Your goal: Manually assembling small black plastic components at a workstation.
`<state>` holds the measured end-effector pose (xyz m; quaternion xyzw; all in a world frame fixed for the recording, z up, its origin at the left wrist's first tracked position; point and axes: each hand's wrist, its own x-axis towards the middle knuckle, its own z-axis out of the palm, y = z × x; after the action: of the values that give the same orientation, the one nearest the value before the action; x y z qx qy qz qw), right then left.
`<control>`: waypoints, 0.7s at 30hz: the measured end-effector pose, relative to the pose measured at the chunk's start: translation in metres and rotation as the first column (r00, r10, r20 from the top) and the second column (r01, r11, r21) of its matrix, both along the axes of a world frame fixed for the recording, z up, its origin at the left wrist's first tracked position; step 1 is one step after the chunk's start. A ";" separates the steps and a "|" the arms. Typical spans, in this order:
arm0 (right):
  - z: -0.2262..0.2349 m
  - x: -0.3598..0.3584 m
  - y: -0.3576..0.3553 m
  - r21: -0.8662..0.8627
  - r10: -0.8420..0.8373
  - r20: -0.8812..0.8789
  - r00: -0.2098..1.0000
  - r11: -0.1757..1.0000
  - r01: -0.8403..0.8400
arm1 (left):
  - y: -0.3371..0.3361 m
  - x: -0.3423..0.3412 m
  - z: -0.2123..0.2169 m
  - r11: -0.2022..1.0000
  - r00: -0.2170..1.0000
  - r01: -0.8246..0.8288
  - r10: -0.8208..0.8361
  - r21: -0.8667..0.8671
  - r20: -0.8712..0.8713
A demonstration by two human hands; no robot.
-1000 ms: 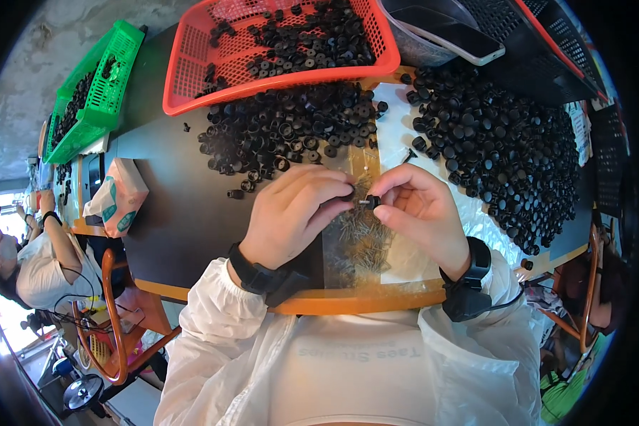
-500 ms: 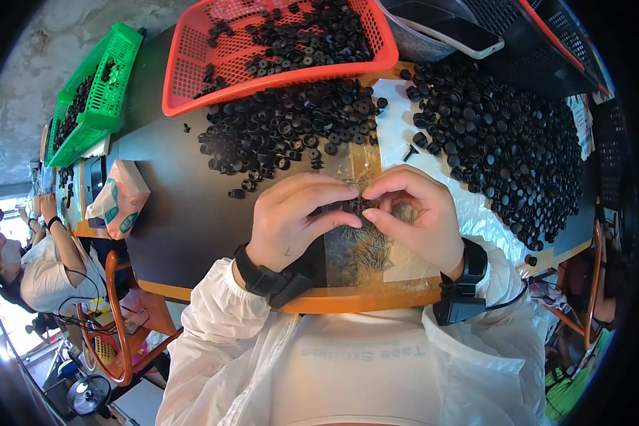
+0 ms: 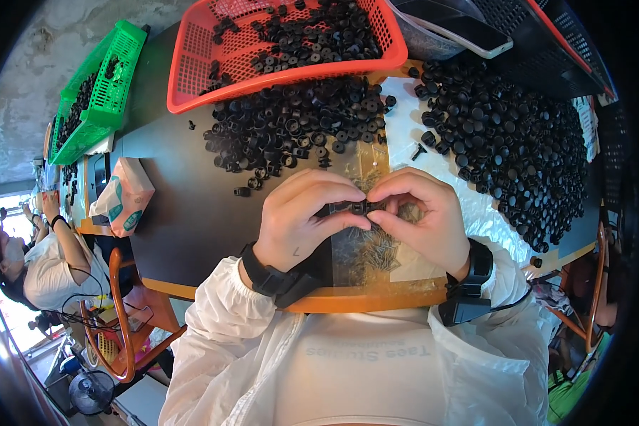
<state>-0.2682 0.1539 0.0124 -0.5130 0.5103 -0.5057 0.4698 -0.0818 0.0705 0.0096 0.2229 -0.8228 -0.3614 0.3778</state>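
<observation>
My left hand [image 3: 302, 214] and my right hand [image 3: 420, 213] meet over the near part of the table, fingertips facing each other. Between them they pinch a small black plastic part [image 3: 361, 208], mostly covered by the fingers. Both thumbs press from the near side, the index fingers from the far side. Just beneath lies a heap of small metal pins or screws [image 3: 378, 253] on clear film. Beyond my hands spreads a pile of black ring-shaped and round parts [image 3: 291, 128]. To the right is a larger pile of black round caps [image 3: 508, 142] on a white plastic sheet [image 3: 403, 106].
A red basket [image 3: 179, 91] of black parts stands at the far side. Farther left are a green basket [image 3: 113, 106] and a tissue pack [image 3: 131, 195]. A phone [image 3: 468, 35] rests on a tub at far right. Another person [image 3: 57, 270] sits at left.
The whole view has shifted slightly to the right. My fingertips have drawn a little around the black part, which shows more plainly between them now.
</observation>
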 end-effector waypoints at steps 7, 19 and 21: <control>-0.004 -0.002 0.002 -0.014 -0.020 0.013 1.000 1.000 0.020 | 0.005 -0.002 -0.002 0.998 0.999 -0.004 0.008 0.068 -0.048; 0.000 -0.005 0.004 -0.049 -0.014 -0.017 1.000 0.999 0.013 | 0.007 -0.004 -0.005 0.988 0.992 0.035 -0.017 0.150 -0.123; 0.000 -0.005 0.004 -0.025 -0.006 0.013 1.000 1.000 0.006 | 0.007 -0.004 -0.005 0.989 0.993 0.040 -0.023 0.145 -0.117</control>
<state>-0.2728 0.1578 0.0122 -0.5139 0.5024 -0.5169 0.4650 -0.0855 0.0777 0.0044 0.2158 -0.7742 -0.4394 0.4012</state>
